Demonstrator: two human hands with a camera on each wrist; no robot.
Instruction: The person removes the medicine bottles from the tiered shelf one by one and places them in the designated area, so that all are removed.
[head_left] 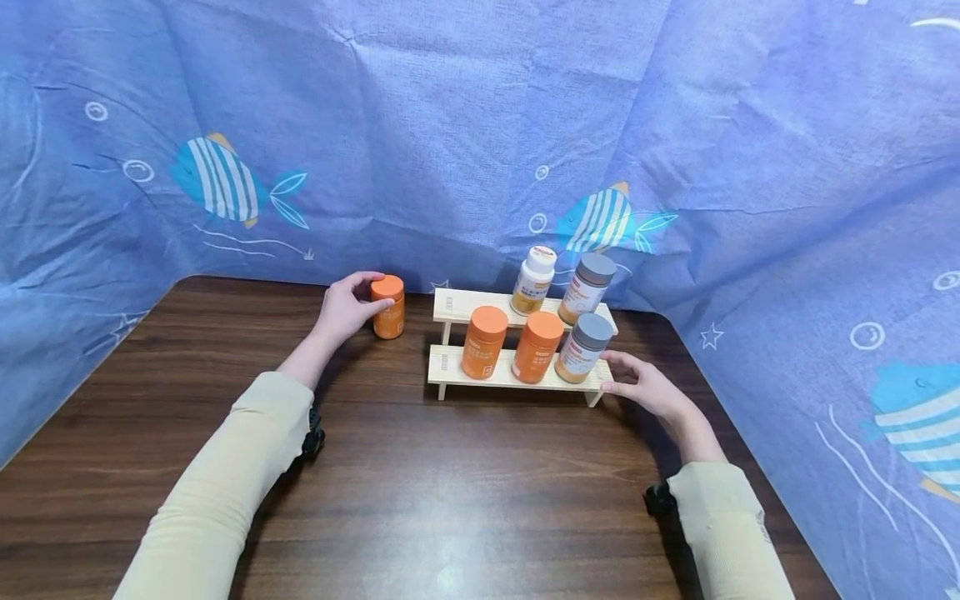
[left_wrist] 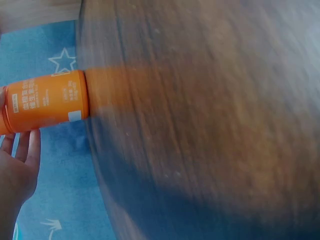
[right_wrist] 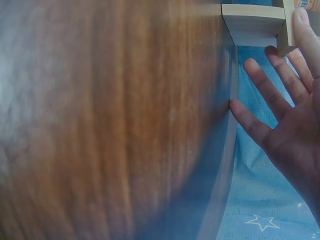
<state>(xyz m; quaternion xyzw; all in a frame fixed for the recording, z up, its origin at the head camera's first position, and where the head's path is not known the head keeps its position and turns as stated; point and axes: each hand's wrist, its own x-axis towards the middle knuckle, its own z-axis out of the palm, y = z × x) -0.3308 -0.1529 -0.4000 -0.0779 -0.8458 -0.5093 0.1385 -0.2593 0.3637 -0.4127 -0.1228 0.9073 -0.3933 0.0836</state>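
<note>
My left hand (head_left: 347, 308) holds an orange jar (head_left: 389, 322) near its lid, thumb on one side and fingers on the other. In the left wrist view this orange jar (left_wrist: 47, 102) has its base right at the tabletop. A two-tier wooden rack (head_left: 447, 363) stands to its right. At the right end of the rack's lower tier is my right hand (head_left: 651, 388). The right wrist view shows the thumb (right_wrist: 302, 27) at the board's end and the other fingers spread and nearly straight.
The lower tier bears two orange jars (head_left: 486, 343) and a grey-lidded jar (head_left: 582, 350). On the upper tier are a white-capped bottle (head_left: 532, 283) and another grey-lidded jar (head_left: 586, 290). A blue fish-print cloth (head_left: 450, 150) hangs behind the brown wooden table (head_left: 450, 483).
</note>
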